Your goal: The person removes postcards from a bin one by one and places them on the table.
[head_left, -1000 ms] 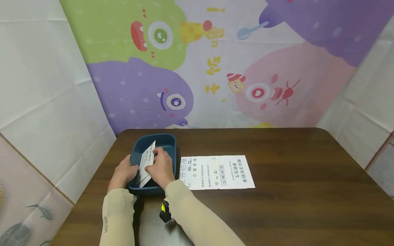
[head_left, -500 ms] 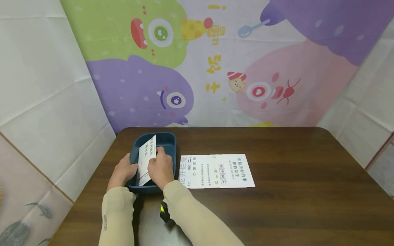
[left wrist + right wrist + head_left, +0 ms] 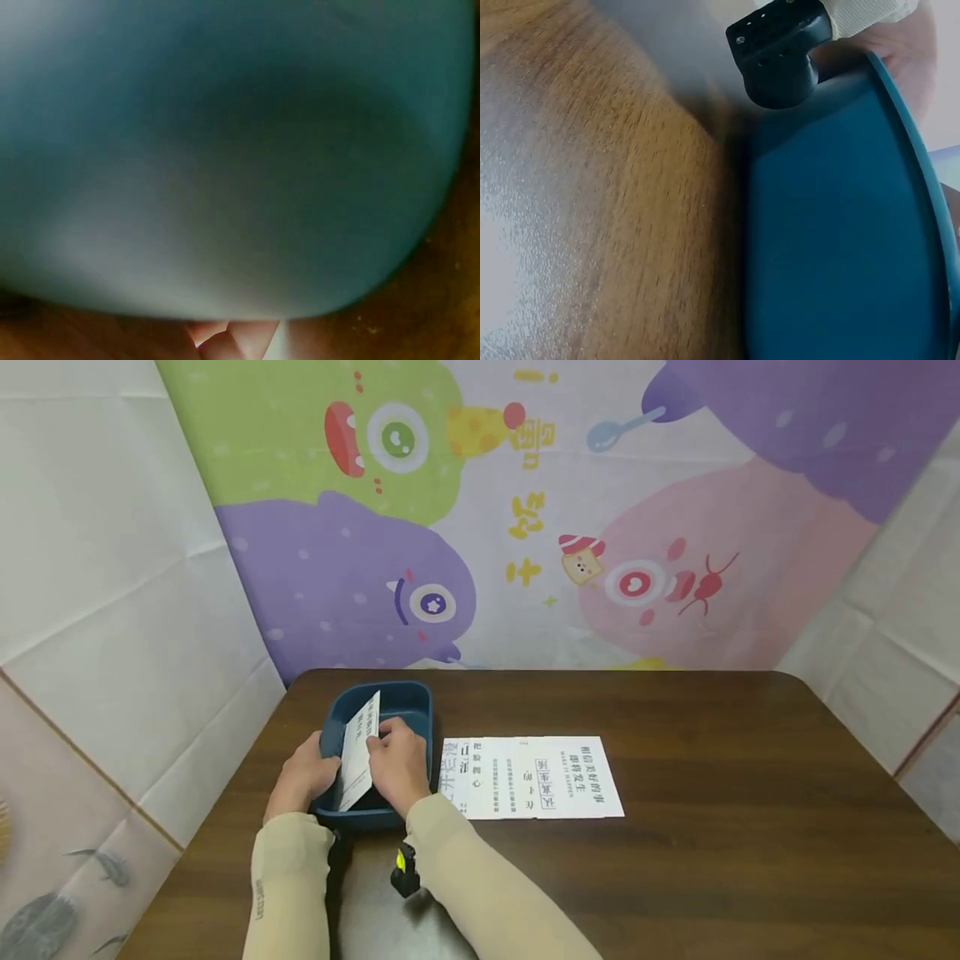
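In the head view a dark blue plastic bin (image 3: 405, 696) with rounded corners stands at the left of the table. My left hand (image 3: 302, 774) grips its left wall, the thumb reaching over the rim. Inside the bin, a white card with black Chinese print (image 3: 357, 758) leans at a slant. My right hand (image 3: 399, 765) pinches the card's right edge; the fingertips are partly hidden. Only the bin's blurred outer side (image 3: 240, 195) and a few fingertips (image 3: 232, 341) show in the left wrist view. The right wrist view takes in the bin's outer wall (image 3: 840, 225).
Right of the bin, several white printed cards (image 3: 573, 781) lie side by side on the brown wooden table (image 3: 720, 810). A cartoon-patterned cloth (image 3: 525, 635) hangs behind the table. A black wrist device (image 3: 405, 871) sits by the right cuff.
The leaning card has been raised and tilted a little in the bin by my right hand, which has shifted slightly. My left hand stays on the bin's left side.
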Available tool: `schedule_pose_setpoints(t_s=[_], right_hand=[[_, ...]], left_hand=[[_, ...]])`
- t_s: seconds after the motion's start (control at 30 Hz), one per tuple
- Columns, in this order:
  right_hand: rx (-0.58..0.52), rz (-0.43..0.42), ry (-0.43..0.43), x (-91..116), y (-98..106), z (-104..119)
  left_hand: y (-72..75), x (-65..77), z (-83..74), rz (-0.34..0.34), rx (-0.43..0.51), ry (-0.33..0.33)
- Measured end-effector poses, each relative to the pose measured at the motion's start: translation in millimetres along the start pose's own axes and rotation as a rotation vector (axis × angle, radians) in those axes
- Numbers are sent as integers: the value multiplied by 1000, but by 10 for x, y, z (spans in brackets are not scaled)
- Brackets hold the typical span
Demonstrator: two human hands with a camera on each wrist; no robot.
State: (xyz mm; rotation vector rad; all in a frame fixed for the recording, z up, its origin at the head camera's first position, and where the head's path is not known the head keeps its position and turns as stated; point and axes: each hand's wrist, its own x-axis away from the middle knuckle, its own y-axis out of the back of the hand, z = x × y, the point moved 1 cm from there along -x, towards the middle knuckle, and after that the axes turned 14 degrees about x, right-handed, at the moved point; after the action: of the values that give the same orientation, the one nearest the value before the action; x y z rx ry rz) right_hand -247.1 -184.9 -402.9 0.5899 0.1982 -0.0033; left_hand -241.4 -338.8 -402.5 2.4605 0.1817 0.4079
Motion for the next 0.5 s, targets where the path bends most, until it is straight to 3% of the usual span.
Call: schedule_pose_setpoints(t_s=[0.13, 0.27, 0.5], right_hand=[[3, 40, -30, 0, -2, -10], [84, 22, -34, 25, -18, -25], [170, -163, 64, 78, -21, 27]], left_hand=[[-19, 9, 15, 7, 6, 6], [-38, 24, 27, 7, 8, -4], [-13, 12, 4, 4, 17, 11]])
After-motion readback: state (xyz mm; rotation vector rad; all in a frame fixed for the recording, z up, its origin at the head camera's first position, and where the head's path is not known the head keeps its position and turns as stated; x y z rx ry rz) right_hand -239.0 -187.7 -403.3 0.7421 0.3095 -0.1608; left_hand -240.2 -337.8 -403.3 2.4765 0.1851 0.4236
